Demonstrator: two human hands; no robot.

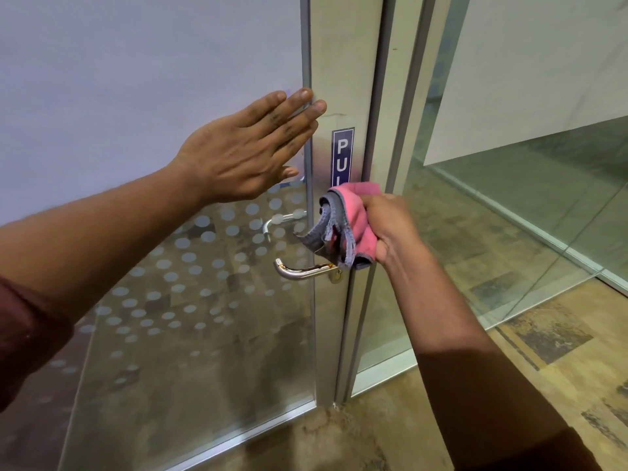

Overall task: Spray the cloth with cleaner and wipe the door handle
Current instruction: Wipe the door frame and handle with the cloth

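Note:
A shiny metal door handle sticks out to the left from the pale frame of a glass door. My right hand is shut on a bunched pink and grey cloth, held just above the handle's base, against the door frame. The cloth's lower edge hangs close to the handle; whether it touches is unclear. My left hand is open and flat, fingers together, pressed on the glass and the frame's edge above the handle. No spray bottle is in view.
A blue "PULL" sticker sits on the frame, its lower part hidden by the cloth. A second handle shows through the dotted frosted glass. A fixed glass partition stands to the right over a patterned brown floor.

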